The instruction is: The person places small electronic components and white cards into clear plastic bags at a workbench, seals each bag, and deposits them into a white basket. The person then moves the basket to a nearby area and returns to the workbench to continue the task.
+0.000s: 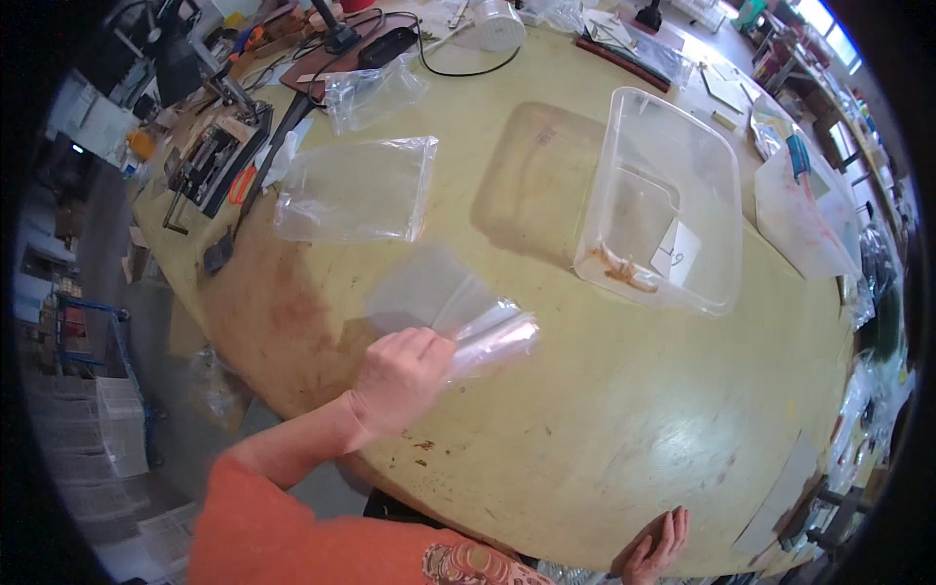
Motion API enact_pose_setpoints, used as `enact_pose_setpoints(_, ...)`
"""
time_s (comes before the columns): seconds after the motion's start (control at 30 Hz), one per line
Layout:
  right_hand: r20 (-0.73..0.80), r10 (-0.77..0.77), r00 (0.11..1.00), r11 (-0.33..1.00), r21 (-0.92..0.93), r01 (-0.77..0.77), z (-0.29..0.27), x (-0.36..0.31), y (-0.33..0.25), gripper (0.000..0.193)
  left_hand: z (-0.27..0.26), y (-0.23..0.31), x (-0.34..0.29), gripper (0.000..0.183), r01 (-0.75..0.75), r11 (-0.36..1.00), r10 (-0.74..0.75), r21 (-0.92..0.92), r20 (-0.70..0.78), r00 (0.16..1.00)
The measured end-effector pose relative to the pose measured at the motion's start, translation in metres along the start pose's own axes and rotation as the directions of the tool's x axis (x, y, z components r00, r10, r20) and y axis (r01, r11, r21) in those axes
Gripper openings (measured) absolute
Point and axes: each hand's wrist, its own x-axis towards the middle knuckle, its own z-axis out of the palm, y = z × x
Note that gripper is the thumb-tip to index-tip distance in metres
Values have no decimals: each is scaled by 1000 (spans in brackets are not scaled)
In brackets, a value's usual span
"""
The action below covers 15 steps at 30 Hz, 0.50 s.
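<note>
My left hand [405, 370] is closed on a clear plastic bag [492, 336], holding it above the tabletop. The bag looks folded or bunched toward the right and is smeared by motion at its left. Another clear plastic bag [356, 190] lies flat beyond it. At the table's near edge rests my right hand [658, 548], fingers stretched out and holding nothing. To the right stands a translucent plastic bin [723, 229]. A few brownish pieces [624, 270] lie in its near end, beside a white card [676, 251] with a handwritten mark.
A metal hand-cranked device [210, 171] and orange-handled scissors [242, 185] sit at the table's left edge. Crumpled plastic [370, 97] and a black cable [468, 73] lie at the back. At the far right is a second translucent container [804, 219]; a grey sheet [780, 497] lies nearer.
</note>
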Motion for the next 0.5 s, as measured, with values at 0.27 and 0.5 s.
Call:
enact_pose_setpoints(0.27, 37, -8, 999, 999, -47, 10, -3, 24, -4, 44, -30, -42, -6, 62, 639, 416, -599, -647, 333, 728)
enact_pose_setpoints(0.5, -55, 40, 998, 986, 166, -31, -1, 61, -69, 51, -49, -46, -5, 105, 611, 786, -587, -95, 195, 785)
